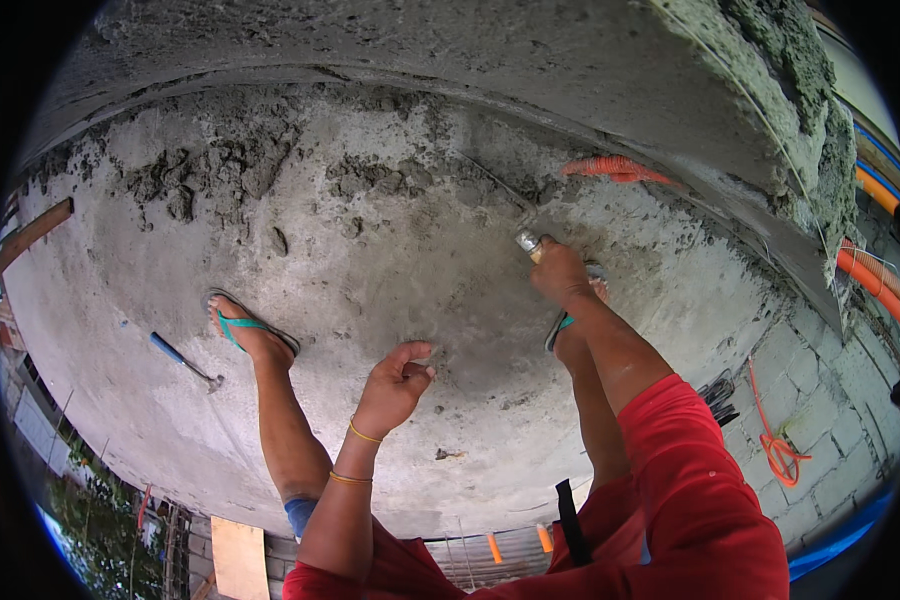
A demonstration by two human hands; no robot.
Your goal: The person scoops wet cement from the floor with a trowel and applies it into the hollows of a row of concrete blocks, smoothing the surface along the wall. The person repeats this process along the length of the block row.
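My right hand (562, 272) is closed round the handle of a trowel (528, 243). The trowel's thin blade points away and to the left, seen nearly edge-on, close to the foot of a grey plastered wall (390, 60). Below it, my left hand (395, 385) hangs over the concrete floor, its fingers loosely bent, thumb and forefinger apart, nothing visible between them. Lumps of wet mortar (235, 170) lie along the wall's foot at the far left, with a smaller patch of mortar (370, 178) nearer the middle.
My sandalled feet (245, 325) stand wide apart. A blue-handled hammer (182, 358) lies on the floor (120, 290) at left, near a wooden plank (35, 235). Orange corrugated conduit (618, 168) sticks out at the wall's foot; more orange pipe (870, 285) and a block wall (820, 430) stand at right.
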